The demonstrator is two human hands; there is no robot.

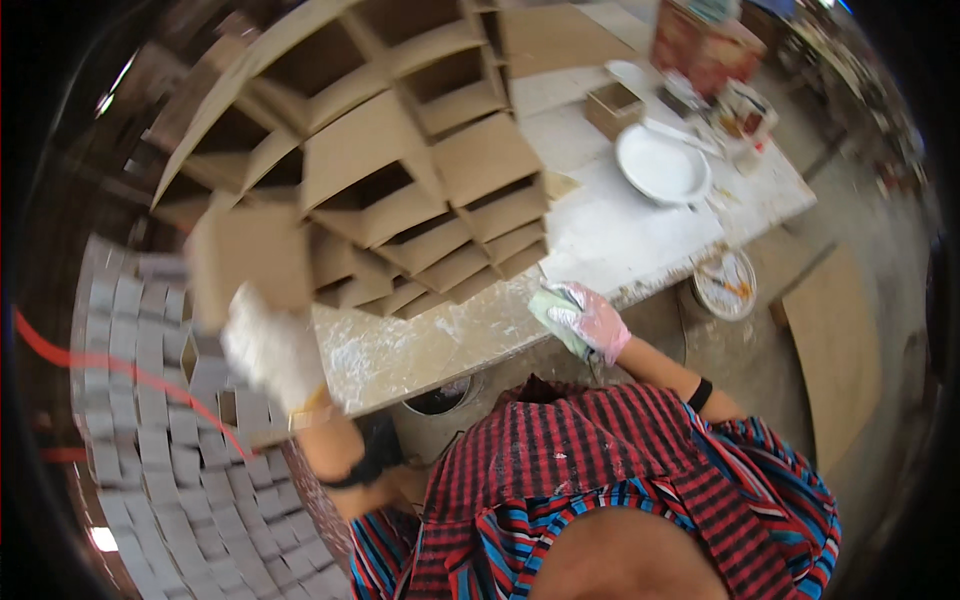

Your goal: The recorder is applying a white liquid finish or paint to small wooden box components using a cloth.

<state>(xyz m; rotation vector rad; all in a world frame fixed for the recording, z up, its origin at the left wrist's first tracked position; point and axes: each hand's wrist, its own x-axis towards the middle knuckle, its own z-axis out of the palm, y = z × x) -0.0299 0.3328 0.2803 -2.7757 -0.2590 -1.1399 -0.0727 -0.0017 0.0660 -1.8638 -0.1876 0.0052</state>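
Note:
My left hand (265, 340), in a white glove, is raised at the left edge of the work table (430, 345). Its fingers are closed on a brown board box (252, 258), blurred by motion, beside a large stack of open brown boxes (375, 150). Over the table's near edge, my right hand (598, 322) wears a pinkish glove smeared with white. It grips a pale green cloth (560, 322), folded under the fingers.
A white basin (663, 165) and a small open box (613, 108) stand right of the stack. Beside the table is a bucket (725, 285) smeared inside. Many grey-white boxes (160, 400) fill the lower left, crossed by a red hose (125, 367). A brown panel (835, 345) lies at right.

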